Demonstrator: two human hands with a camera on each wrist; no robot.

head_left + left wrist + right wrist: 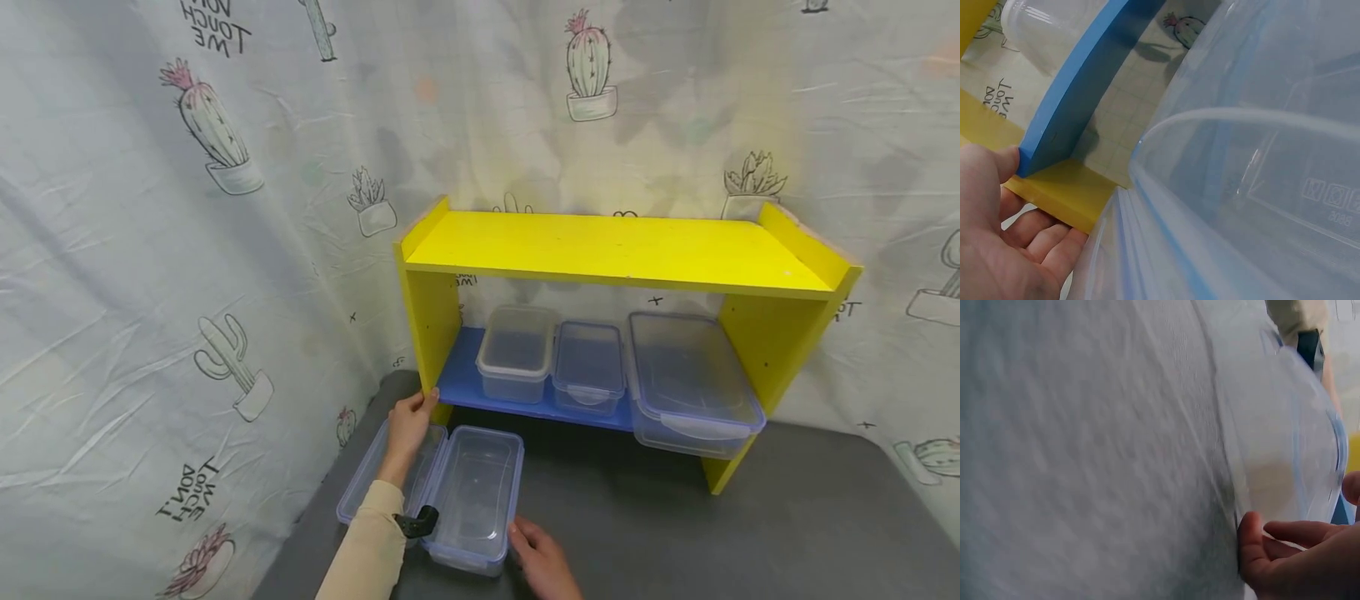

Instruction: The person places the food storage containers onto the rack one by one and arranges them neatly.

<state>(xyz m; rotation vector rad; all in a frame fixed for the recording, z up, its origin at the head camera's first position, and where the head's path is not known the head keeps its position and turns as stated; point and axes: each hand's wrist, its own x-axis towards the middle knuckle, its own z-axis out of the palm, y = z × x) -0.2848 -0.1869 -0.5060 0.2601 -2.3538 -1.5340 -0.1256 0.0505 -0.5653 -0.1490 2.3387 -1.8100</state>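
Note:
My left hand (407, 432) grips the front edge of the yellow shelf unit (422, 333) at its left panel. In the left wrist view the thumb presses by the end of the blue shelf board (1063, 94), with the other fingers curled behind the panel. My right hand (542, 560) rests its fingers (1300, 532) against the right side of a clear plastic food container (476, 492) with a blue-tinted rim, which lies on the dark table. Close along its left side is a second clear container (367, 479), partly hidden under my left forearm.
On the blue board stand three lidded clear containers: one at left (516, 346), a smaller middle one (589, 362) and a large one (693, 383) that juts past the front edge. A curtain with cactus prints (300, 208) hangs behind and at left. Dark table surface (810, 517) extends right.

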